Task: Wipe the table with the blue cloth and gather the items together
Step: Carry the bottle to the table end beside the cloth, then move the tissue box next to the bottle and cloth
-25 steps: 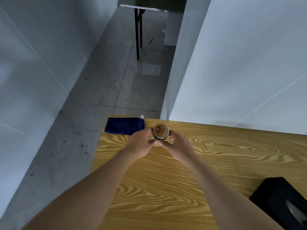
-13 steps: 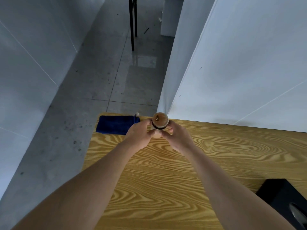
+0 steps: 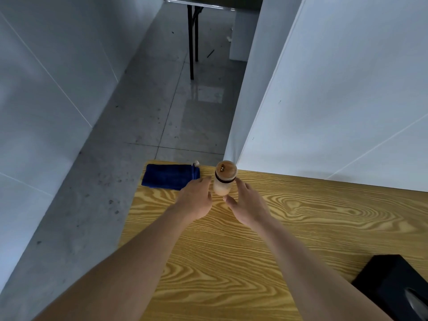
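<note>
1. With the bottle [image 3: 223, 179] standing upright near the far edge of the wooden table [image 3: 289, 228], we have both hands flanking it, one on each side.
2. Our left hand [image 3: 196, 200] sits just to the bottle's left, fingers straight and relaxed, holding nothing; whether a fingertip touches the glass we cannot tell.
3. Our right hand [image 3: 249, 205] mirrors it on the right, fingers spread wide, thumb low near the bottle's base, index near the dark band under the wooden cap. No grasp there either.
4. Now the relation that matters: the blue cloth [image 3: 170, 176] lies folded flat at the far left corner, its long side running along the table's far edge, just left of the bottle and directly beyond our left hand.
5. The left hand is plainly the nearer one; its fingertips nearly reach the cloth's right end, while the right would have to cross the bottle.
6. We judge wiping not yet begun, and a short forward-left reach looks like the natural pick-up.
7. A black box [image 3: 393, 286] waits at the near right, well apart from everything else.
</note>
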